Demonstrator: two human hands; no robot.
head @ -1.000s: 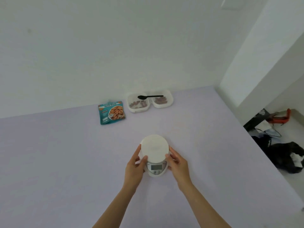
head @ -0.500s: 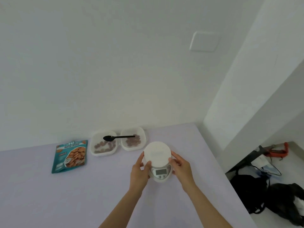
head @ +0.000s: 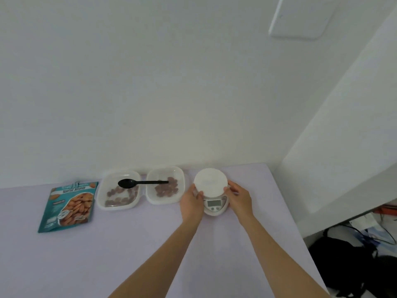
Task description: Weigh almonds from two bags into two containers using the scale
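A white kitchen scale (head: 211, 190) with a round platform and a small display stands near the table's back right. My left hand (head: 191, 203) grips its left side, and my right hand (head: 239, 198) grips its right side. To its left sit two white containers, the right container (head: 165, 204) and the left container (head: 111, 206), each holding almonds. A black spoon (head: 137, 183) lies across both containers. A teal almond bag (head: 69, 206) lies flat at the far left.
The lavender table (head: 150, 244) ends at the white wall behind and drops off at its right edge. Beyond that edge, on the floor, lie black bags (head: 348, 267), cables and an orange object.
Both hands have carried the scale away from me toward the back right of the table, next to the right container. The camera has tilted up and turned.
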